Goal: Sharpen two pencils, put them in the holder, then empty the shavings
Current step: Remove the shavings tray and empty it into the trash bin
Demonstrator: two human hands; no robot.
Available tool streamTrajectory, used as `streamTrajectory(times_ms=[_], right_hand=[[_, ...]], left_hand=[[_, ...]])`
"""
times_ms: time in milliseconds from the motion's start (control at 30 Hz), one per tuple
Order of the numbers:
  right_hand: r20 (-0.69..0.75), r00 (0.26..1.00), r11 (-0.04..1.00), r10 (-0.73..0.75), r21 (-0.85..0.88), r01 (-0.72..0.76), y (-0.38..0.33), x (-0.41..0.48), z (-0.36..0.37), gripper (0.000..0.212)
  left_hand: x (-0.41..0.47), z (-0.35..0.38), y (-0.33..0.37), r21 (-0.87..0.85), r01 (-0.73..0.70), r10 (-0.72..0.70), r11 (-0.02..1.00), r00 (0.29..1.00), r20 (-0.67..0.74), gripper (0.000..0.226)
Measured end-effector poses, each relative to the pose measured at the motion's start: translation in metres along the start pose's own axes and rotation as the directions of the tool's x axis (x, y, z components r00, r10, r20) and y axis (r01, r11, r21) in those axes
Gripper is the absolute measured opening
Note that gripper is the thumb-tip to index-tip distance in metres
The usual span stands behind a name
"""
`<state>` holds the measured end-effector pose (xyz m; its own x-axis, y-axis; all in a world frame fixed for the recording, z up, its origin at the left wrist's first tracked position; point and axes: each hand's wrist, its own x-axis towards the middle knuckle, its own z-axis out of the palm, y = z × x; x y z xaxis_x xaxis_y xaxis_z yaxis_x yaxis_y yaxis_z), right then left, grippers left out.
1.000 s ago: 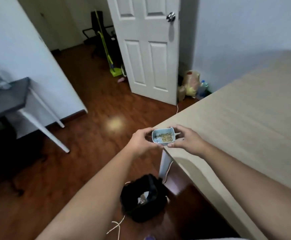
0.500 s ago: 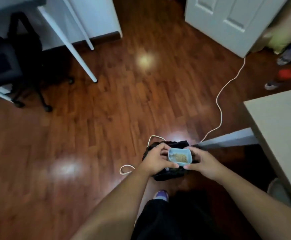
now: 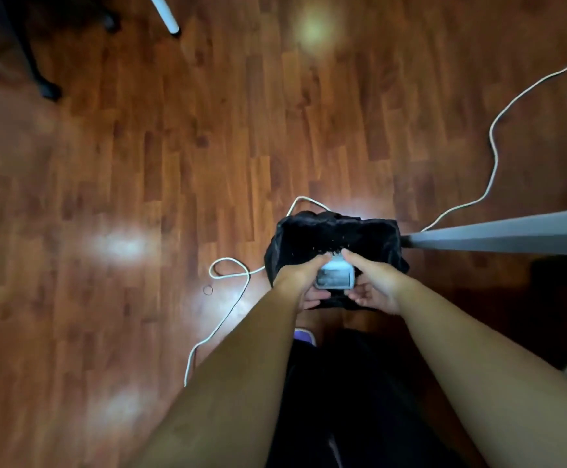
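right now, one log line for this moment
step: emptying shavings | left hand + right hand: tipping shavings tray | over: black bin

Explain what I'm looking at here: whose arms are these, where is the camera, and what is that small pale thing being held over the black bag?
The camera is worn on a person's head and looks down, so the two bare arms are the wearer's own. The left hand and right hand together hold a small pale tray, apparently the sharpener's shavings drawer, tipped forward over a black bin bag on the wooden floor. Small specks show against the bag just past the tray, likely shavings falling in. A white cable winds across the floor, and a grey table leg enters from the right.
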<state>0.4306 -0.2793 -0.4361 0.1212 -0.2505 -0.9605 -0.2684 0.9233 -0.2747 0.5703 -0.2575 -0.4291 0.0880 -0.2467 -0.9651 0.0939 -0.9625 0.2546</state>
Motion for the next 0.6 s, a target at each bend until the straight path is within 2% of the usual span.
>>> streamTrajectory(times_ms=[133, 367, 467, 533, 600], right_hand=[[-0.020, 0.999, 1.000, 0.026, 0.006, -0.025, -0.006, 0.005, 0.006, 0.051], [0.042, 0.995, 0.996, 0.092, -0.012, -0.092, -0.014, -0.011, 0.005, 0.061], [0.111, 0.988, 0.982, 0.110, 0.141, -0.125, -0.015, -0.017, -0.001, 0.055], [0.142, 0.988, 0.962, 0.065, 0.254, -0.100, -0.014, -0.020, -0.005, 0.044], [0.174, 0.985, 0.954, -0.004, 0.297, -0.048, -0.014, -0.025, -0.009, 0.035]], left_hand=[[0.005, -0.002, 0.005, -0.006, 0.055, -0.056, 0.998, 0.998, -0.010, 0.052], [-0.007, -0.009, 0.011, 0.001, 0.065, -0.065, 0.998, 0.998, 0.011, 0.041], [-0.008, -0.015, 0.010, 0.008, -0.025, 0.024, 1.000, 0.996, 0.082, 0.043], [-0.011, -0.019, 0.007, 0.014, -0.092, 0.089, 0.996, 0.985, 0.150, 0.041], [-0.015, -0.022, 0.004, 0.029, -0.184, 0.175, 0.983, 0.967, 0.186, 0.040]])
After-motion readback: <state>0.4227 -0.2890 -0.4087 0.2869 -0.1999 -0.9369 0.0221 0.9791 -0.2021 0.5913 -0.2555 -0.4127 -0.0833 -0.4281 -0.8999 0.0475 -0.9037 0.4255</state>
